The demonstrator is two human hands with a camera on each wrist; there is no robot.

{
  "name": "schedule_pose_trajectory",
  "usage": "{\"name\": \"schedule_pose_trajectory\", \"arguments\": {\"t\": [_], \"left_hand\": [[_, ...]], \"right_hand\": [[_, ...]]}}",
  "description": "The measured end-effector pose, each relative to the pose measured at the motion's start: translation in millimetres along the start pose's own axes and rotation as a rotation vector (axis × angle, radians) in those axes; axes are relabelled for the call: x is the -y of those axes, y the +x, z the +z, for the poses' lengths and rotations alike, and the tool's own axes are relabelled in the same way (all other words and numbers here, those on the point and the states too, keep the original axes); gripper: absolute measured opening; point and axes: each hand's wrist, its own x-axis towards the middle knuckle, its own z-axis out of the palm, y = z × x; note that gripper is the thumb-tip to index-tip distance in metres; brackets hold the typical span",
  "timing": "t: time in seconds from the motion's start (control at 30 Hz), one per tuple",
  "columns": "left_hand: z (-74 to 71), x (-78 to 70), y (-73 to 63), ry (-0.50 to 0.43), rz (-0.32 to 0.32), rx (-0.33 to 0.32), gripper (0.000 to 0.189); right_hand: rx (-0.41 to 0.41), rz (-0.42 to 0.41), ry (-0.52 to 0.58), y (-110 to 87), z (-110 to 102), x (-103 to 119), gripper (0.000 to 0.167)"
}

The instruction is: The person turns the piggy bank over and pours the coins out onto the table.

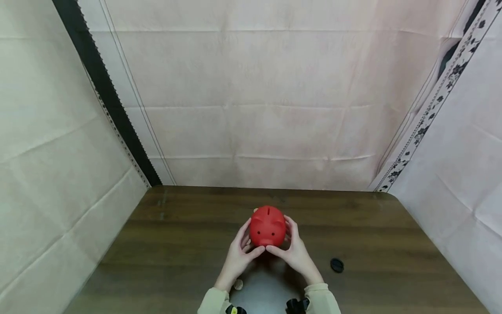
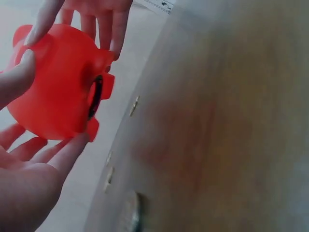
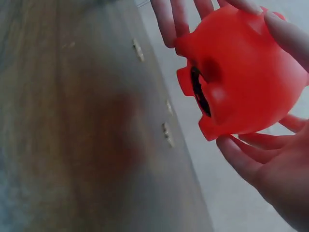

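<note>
My left hand [image 1: 237, 255] and right hand [image 1: 296, 254] hold a red piggy bank [image 1: 268, 226] between them, its face toward me and the slot on top. Both thumbs meet under its snout, and the fingers curve round its sides. In the left wrist view, the piggy bank [image 2: 58, 82] is raised off the table, its short feet pointing down at the tabletop. A dark round opening [image 3: 200, 92] shows in its underside in the right wrist view. A black round cap [image 1: 337, 265] lies on the table to the right of my right hand.
A coin [image 1: 238, 284] lies beside my left wrist, and several more, such as one coin [image 2: 134, 105], lie on the wooden table [image 1: 188, 244] below the piggy bank. White cloth [image 1: 251, 109] hangs behind the table and along both sides.
</note>
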Motion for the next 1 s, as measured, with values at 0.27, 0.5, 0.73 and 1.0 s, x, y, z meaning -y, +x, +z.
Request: {"name": "schedule_pose_trajectory", "arguments": {"t": [0.27,0.5,0.73,1.0], "left_hand": [[-0.2,-9.2,-1.3,0.018,0.072,-0.038,0.083],[-0.9,-9.1,1.8,0.026,0.012,-0.016,0.083],[1.1,-9.1,2.2,-0.043,0.054,0.023,0.093],[1.0,-8.6,2.0,-0.003,0.085,-0.029,0.093]], "right_hand": [[-0.012,-0.100,0.070,0.0,-0.5,2.5,0.097],[0.006,-0.041,0.087,1.5,-2.1,1.7,0.095],[0.042,-0.130,0.088,0.4,-4.2,0.4,0.102],[0.016,-0.133,0.066,0.0,-4.3,2.6,0.102]]}}
